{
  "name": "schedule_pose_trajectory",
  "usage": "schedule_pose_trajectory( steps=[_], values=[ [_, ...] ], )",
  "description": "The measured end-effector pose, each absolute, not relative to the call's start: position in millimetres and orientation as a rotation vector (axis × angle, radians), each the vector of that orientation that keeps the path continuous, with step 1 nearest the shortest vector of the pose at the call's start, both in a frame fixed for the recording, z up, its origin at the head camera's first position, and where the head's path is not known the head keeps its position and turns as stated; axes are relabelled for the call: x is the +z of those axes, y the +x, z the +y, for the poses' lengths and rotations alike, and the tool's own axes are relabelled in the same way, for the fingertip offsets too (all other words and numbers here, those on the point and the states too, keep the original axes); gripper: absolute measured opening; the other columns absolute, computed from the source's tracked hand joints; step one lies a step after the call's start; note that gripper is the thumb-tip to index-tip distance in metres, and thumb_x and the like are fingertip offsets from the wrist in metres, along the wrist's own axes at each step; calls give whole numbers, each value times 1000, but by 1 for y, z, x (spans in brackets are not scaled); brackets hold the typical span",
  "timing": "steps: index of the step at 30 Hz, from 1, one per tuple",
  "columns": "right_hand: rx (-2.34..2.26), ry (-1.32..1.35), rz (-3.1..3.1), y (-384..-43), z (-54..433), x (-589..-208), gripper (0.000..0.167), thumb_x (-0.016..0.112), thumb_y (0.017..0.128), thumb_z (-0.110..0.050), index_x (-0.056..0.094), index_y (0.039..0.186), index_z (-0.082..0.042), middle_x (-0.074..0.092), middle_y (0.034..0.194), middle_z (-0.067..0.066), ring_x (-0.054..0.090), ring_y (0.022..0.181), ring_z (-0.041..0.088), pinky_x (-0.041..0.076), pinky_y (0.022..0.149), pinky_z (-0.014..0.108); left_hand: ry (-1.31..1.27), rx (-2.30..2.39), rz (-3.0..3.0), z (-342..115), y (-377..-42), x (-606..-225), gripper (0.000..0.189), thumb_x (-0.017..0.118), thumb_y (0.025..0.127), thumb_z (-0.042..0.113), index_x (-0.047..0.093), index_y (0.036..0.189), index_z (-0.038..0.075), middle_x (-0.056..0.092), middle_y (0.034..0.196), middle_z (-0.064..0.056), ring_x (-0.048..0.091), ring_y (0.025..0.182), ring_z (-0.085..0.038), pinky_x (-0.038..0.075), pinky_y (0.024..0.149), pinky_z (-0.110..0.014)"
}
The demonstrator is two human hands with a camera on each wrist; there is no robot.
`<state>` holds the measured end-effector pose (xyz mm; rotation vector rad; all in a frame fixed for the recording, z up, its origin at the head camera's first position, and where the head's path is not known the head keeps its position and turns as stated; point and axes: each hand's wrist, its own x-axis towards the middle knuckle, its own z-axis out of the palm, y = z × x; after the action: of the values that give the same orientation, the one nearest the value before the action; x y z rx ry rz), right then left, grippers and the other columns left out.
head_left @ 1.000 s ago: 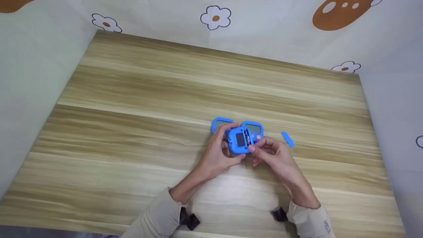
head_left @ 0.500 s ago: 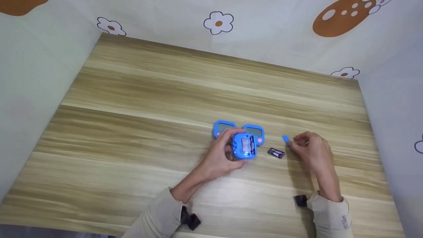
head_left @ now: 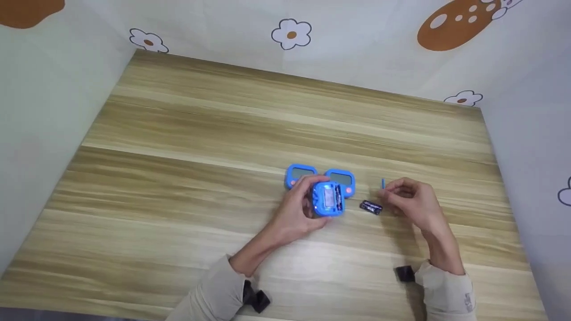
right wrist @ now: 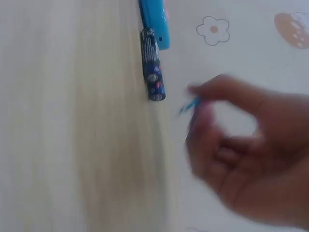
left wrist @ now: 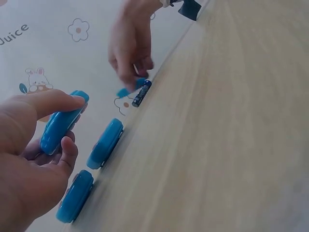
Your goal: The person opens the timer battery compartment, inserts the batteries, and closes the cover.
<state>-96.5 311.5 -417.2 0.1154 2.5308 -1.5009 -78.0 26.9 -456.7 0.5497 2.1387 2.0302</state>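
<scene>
The left hand [head_left: 292, 214] curls its fingers round the blue handheld gadget [head_left: 329, 209]; tilting could spill its exposed cells [head_left: 338, 198]. Loose batteries [head_left: 371, 207] just left of the right hand [head_left: 417, 203] could roll if brushed. Its fingertips pinch the thin blue battery cover [head_left: 382, 183], which might slip.

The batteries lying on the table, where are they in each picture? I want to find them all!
Head: the batteries are right of and below the middle.
Left wrist: batteries a bit left of and above the middle.
Right wrist: batteries in the upper half, about halfway across.
Landmark in all three: the right grip, pinching a blue strip.
</scene>
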Motion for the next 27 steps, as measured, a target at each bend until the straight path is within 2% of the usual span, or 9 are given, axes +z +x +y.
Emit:
schedule_pose_trajectory(
  steps=[4, 8, 12, 17, 22, 27],
  values=[
    [-1986, -3, 2088, -86, 287, -416, 25, 75, 86, -4, 58, 100, 9, 66, 89, 19, 64, 73, 21, 55, 61, 31, 571, 2037, 2144, 27, -77, -456, 78, 83, 71, -3, 48, 138, 15, 48, 131, 0, 51, 110, -15, 50, 81, -31],
    [-2012, -132, 1871, -81, 267, -420, 22, 71, 88, -1, 58, 102, 7, 64, 90, 16, 62, 74, 22, 53, 61, 28, 610, 2100, 2046, 29, -77, -456, 76, 81, 73, -6, 47, 138, 11, 46, 133, -4, 53, 114, -15, 53, 86, -30],
    [-1984, -75, 1935, -80, 258, -424, 28, 73, 87, -3, 58, 107, 9, 63, 95, 21, 62, 75, 23, 54, 61, 28, 618, 2130, 1982, 31, -77, -455, 75, 80, 74, -8, 46, 139, 10, 43, 135, -8, 53, 120, -19, 51, 94, -31],
    [-1952, -34, 2101, -77, 251, -426, 35, 77, 85, -9, 60, 111, 7, 62, 96, 24, 63, 74, 28, 56, 61, 33, 593, 2096, 2030, 31, -76, -455, 75, 81, 75, -5, 47, 139, 13, 43, 136, -6, 54, 120, -20, 50, 94, -29],
    [-1931, -203, 2312, -76, 244, -428, 32, 76, 86, -9, 64, 114, 0, 63, 95, 22, 63, 79, 30, 58, 60, 39, 567, 2167, 1979, 30, -77, -456, 74, 81, 75, -6, 48, 139, 13, 48, 133, -8, 58, 115, -20, 52, 92, -32],
    [-1901, -401, 2372, -78, 249, -431, 27, 70, 89, -3, 68, 116, -1, 68, 106, 17, 66, 82, 34, 59, 61, 44, 499, 2255, 1863, 26, -78, -455, 76, 81, 74, -8, 49, 140, 13, 51, 128, -13, 64, 107, -22, 54, 89, -35]
  ],
)
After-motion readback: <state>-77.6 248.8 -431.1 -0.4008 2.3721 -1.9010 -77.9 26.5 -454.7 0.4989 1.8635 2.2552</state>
